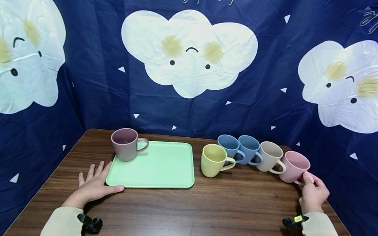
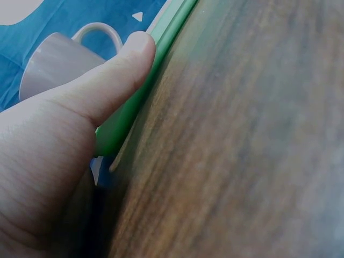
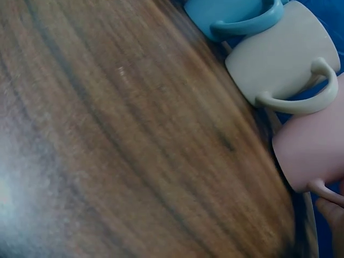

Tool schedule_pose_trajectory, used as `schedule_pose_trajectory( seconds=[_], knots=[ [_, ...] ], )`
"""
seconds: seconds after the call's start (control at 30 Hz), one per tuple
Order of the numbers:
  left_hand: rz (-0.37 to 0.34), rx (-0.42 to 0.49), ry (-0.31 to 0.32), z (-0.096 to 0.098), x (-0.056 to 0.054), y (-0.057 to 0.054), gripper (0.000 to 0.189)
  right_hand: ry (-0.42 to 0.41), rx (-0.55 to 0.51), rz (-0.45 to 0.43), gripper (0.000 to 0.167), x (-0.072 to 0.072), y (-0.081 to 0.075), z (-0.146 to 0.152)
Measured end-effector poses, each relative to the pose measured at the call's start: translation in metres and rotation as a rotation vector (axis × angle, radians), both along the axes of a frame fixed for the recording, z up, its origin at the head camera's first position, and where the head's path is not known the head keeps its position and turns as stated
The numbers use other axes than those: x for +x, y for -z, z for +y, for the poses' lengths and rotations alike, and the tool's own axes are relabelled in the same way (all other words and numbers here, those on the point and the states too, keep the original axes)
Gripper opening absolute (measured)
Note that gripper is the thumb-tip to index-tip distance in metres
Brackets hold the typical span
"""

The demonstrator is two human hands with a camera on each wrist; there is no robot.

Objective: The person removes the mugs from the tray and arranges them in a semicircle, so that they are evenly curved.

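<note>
At the right end of a row of mugs stands a pink mug; my right hand pinches its handle. In the right wrist view only a bit of that hand shows beside the pink mug. My left hand, fingers spread, rests at the near left corner of a light green tray. The left thumb lies along the tray's edge in the left wrist view. On the tray's far left corner stands a mauve mug, its handle pointing right.
Right of the tray stands a yellow mug. Behind it are two blue mugs, then a beige mug close beside the pink one. All sit on a brown wooden table, with a dark blue curtain around its far and side edges.
</note>
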State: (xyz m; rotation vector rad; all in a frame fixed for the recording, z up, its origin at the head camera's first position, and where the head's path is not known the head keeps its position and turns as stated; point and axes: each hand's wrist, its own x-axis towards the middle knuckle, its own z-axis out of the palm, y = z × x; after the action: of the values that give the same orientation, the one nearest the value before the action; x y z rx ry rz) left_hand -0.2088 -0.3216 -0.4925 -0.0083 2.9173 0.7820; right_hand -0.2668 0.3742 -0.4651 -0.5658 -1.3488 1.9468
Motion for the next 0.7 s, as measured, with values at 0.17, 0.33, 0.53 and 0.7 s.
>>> schedule_pose_trajectory(
  seconds=[0.17,0.33,0.53,0.7],
  knots=[
    [0.003,0.004,0.0,-0.0001,-0.0005,0.0014,0.127,0.002,-0.006,0.002,0.009,-0.0011,0.0033,-0.0006],
    [0.011,0.017,0.002,-0.0002,-0.0003,0.0015,0.126,0.002,0.001,0.002,0.009,-0.0007,0.0034,-0.003],
    [0.011,0.017,0.002,-0.0002,-0.0009,0.002,0.126,0.0,0.011,-0.009,0.009,0.0008,0.0055,-0.0035],
    [0.01,0.017,0.002,-0.0005,-0.0006,0.0021,0.126,-0.009,0.025,-0.028,0.008,0.0023,0.0037,-0.0054]
  ],
)
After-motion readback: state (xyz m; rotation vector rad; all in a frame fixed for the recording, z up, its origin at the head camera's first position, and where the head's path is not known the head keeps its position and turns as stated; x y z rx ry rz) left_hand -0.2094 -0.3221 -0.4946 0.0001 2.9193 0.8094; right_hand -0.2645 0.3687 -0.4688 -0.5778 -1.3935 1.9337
